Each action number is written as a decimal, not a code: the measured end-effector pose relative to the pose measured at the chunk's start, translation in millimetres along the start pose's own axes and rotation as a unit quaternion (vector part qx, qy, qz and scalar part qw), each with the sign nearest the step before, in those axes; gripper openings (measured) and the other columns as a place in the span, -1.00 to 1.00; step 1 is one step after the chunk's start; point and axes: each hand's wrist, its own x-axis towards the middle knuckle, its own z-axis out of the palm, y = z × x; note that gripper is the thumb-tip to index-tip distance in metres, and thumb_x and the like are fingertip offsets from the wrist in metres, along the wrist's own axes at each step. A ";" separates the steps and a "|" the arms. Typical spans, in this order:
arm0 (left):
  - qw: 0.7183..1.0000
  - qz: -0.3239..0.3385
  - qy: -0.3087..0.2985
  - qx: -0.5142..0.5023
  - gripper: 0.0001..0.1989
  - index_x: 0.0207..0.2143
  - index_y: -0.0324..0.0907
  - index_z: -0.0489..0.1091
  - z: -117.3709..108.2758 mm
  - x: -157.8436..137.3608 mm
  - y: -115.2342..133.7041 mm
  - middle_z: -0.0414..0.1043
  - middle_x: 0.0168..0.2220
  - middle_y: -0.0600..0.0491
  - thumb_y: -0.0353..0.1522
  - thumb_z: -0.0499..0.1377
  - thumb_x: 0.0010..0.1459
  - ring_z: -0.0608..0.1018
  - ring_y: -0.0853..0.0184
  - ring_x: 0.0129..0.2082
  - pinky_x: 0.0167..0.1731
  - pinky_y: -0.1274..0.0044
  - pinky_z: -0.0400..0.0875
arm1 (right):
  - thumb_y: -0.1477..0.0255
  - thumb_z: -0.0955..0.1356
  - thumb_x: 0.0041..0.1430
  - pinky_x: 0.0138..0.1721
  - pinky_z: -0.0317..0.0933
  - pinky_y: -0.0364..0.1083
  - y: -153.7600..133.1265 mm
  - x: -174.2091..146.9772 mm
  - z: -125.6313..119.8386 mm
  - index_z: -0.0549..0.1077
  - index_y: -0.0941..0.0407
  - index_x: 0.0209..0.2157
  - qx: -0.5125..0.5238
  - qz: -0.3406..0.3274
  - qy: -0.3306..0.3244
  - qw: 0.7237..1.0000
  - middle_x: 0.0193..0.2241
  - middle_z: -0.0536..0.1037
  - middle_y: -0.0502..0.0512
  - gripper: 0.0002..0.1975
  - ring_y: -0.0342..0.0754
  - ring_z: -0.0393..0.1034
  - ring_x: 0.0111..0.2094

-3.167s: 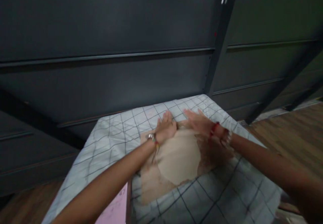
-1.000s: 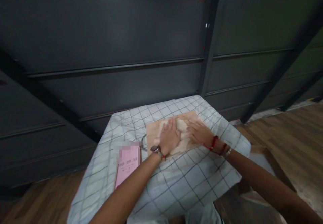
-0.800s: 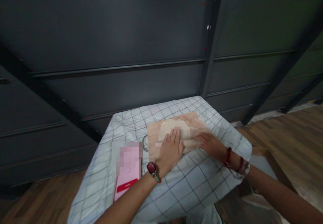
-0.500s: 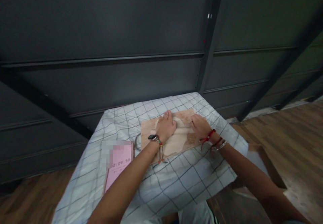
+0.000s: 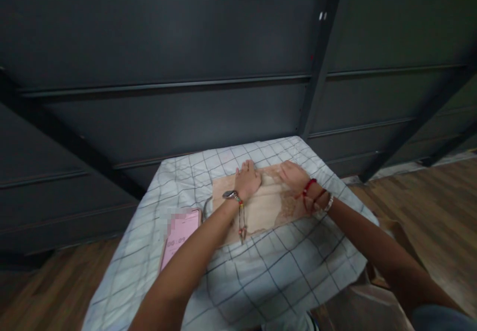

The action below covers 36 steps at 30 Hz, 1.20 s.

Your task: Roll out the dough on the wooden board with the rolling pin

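Note:
A flat tan sheet (image 5: 263,209), with darker brown patterned patches along its right side and corners, lies on the checked cloth. Resting on its upper left part is my left hand (image 5: 248,181), fingers stretched out and palm down. My right hand (image 5: 294,176) is at the sheet's upper right, its fingers curled together; whatever they hold, if anything, is hidden. A watch and beaded bracelet are on my left wrist, red cords and a silver bangle on my right.
The white checked tablecloth (image 5: 276,271) covers a small table against a dark metal wall (image 5: 179,127). A phone (image 5: 182,234) with a pink timer screen lies left of the sheet. A cardboard box (image 5: 400,241) stands on the wooden floor at the right.
My right hand has moved slightly up along the sheet's right end, its fingers still curled. My left hand stays flat on the sheet. The camera view has shifted slightly.

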 end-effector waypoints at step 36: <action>0.999 0.018 0.029 -0.001 -0.44 0.25 -0.27 -0.10 31.3 39.2 -40.8 -0.02 0.24 -0.08 -0.28 -0.22 0.22 0.00 0.19 0.24 0.16 0.28 -0.08 | 0.29 0.12 0.26 -0.07 0.04 -0.04 6.6 40.1 12.3 0.34 0.24 -0.14 -0.033 -0.041 -0.071 0.996 -0.14 0.39 0.29 -0.65 0.05 0.20 -0.09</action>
